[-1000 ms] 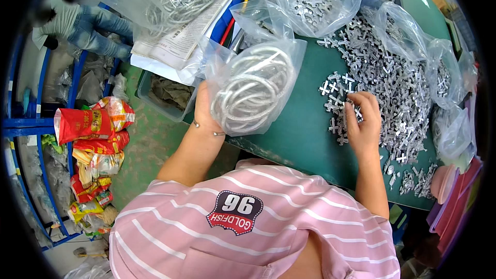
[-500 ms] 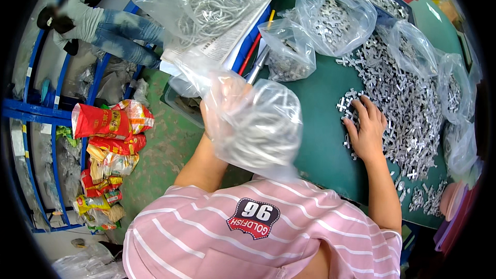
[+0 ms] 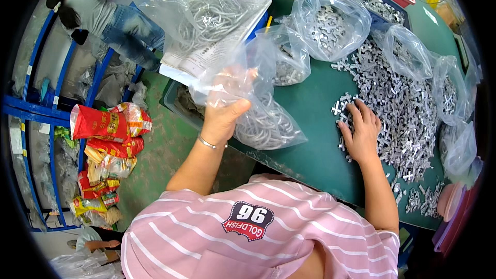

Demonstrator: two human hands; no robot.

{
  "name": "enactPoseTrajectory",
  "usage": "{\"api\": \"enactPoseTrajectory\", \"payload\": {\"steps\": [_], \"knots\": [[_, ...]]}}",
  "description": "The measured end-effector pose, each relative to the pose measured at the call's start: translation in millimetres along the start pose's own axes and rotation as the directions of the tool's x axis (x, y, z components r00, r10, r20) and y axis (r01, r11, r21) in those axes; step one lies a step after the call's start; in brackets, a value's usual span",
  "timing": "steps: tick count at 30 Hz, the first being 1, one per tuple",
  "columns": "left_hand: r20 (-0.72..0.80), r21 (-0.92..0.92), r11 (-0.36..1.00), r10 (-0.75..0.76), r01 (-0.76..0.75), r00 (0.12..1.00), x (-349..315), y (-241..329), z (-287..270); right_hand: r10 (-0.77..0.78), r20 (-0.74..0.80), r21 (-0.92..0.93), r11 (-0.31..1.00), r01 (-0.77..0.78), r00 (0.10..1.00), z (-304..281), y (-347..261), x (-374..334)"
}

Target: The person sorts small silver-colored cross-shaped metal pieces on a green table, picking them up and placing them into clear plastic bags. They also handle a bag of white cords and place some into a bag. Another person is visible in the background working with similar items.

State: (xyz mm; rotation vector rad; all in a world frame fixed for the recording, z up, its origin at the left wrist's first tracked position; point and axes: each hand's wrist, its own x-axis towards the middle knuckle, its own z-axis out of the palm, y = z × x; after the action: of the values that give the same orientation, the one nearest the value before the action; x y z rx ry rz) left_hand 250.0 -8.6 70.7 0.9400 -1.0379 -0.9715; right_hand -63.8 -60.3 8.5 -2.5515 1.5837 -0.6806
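My left hand (image 3: pixel 223 116) is closed round the gathered upper part of a clear plastic bag (image 3: pixel 268 126). Pale grey-white rings or loops fill the bag's lower end, which hangs over or rests on the near edge of the green table (image 3: pixel 310 103); I cannot tell which. My right hand (image 3: pixel 362 133) lies with fingers spread on the left fringe of a wide heap of small grey cross-shaped pieces (image 3: pixel 400 111), holding nothing. Behind the left hand, another clear bag of similar loops (image 3: pixel 209 18) sits on printed paper (image 3: pixel 181 61).
Clear bags of grey pieces (image 3: pixel 328 26) stand at the back of the table. A grey bin (image 3: pixel 173 95) is beside its left edge. Red and yellow packages (image 3: pixel 101 122) lie by blue racks (image 3: pixel 39 109) at left, where another person (image 3: pixel 108 15) is.
The bag in my left hand has swung away from my chest toward the table, and it hangs steadier. My right hand stays by the heap. The other person has shifted slightly.
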Motion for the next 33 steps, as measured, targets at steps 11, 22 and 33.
{"api": "enactPoseTrajectory", "payload": {"steps": [11,22,33], "knots": [[-0.142,-0.038,0.964,0.255,-0.262,0.957,-2,44,-14,-0.006,0.000,-0.015,1.000,0.006,1.000,2,1,-1],[-0.048,-0.177,0.926,0.331,-0.334,0.942,-4,39,-15,0.010,0.015,-0.019,1.000,-0.010,1.000,1,0,-2],[-0.352,-0.150,0.964,0.156,-0.221,0.923,1,38,-19,-0.019,-0.009,-0.025,1.000,0.019,1.000,3,3,-2]]}}
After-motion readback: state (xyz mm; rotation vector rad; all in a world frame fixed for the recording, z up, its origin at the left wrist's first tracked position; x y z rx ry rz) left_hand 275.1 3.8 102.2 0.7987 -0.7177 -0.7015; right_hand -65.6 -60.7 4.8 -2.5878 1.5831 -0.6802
